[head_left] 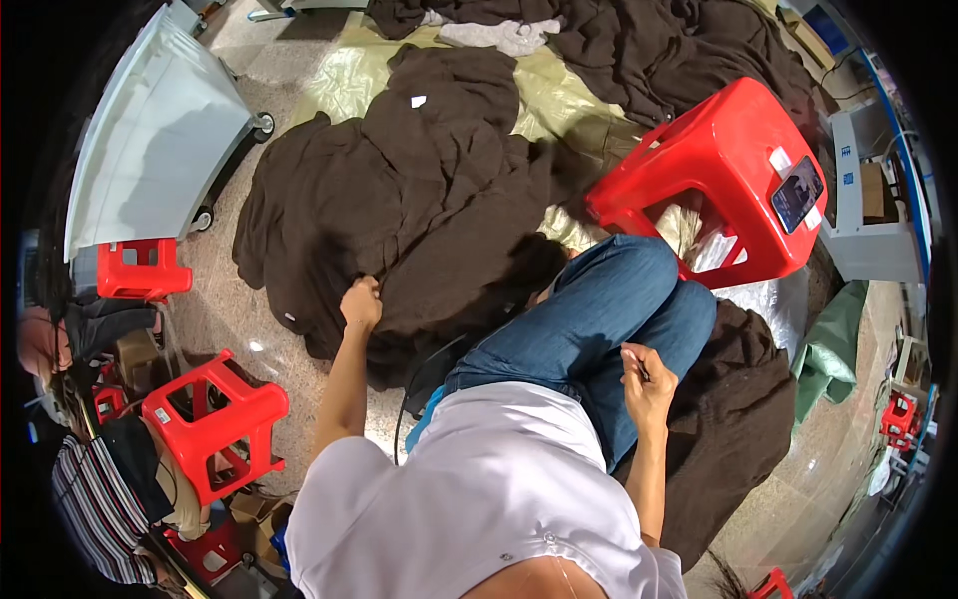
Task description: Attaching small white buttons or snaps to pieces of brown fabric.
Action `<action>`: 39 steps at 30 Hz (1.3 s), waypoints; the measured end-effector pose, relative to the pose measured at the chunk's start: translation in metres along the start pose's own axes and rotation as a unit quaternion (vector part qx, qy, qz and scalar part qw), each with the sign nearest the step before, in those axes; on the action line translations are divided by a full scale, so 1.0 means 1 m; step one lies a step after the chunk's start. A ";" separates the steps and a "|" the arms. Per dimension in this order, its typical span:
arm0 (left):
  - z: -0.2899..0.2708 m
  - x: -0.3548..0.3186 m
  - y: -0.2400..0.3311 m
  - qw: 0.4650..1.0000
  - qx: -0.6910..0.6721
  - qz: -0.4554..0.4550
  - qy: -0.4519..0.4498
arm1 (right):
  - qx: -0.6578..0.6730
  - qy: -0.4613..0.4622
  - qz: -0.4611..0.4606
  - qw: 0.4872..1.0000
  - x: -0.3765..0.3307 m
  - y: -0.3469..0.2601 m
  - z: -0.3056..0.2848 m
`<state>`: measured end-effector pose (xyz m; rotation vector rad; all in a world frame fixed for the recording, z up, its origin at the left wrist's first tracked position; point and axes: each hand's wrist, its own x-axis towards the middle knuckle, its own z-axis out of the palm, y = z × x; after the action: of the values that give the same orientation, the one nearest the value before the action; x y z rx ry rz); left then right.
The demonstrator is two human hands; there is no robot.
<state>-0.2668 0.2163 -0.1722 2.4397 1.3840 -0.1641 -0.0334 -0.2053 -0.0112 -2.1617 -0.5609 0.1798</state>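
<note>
A large heap of dark brown garments lies in front of me, with a small white tag near its far end. At the heap's near left side, my left hand is closed, its fingers pinching the brown cloth. My right hand is closed in front of my jeans, apart from the heap. A small dark thing shows between its fingers, too little of it to name. More brown cloth lies beside my right thigh.
A red stool with a phone on it stands at the far right. Another red stool is at left, near a person in a striped top. A pale wheeled cart stands at far left. Yellowish sheeting lies under more brown cloth.
</note>
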 end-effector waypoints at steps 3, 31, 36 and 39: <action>0.038 0.021 0.001 0.985 0.015 0.024 -0.169 | 0.005 0.009 0.036 0.999 -0.007 0.003 0.000; -0.253 -0.064 0.319 0.674 -0.297 0.677 -0.002 | -0.029 0.155 -0.186 0.970 0.179 0.027 -0.007; -0.235 -0.035 0.308 0.709 -0.430 0.558 0.036 | -0.057 0.361 -0.113 0.924 0.165 0.072 -0.050; -0.210 -0.015 0.325 0.706 -0.455 0.543 0.006 | -0.164 0.504 -0.069 0.845 0.141 0.108 -0.113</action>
<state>-0.0111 0.1214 0.1026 1.8908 -0.2267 0.6568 0.1639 -0.2795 -0.0174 -2.1467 -0.1124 -1.1517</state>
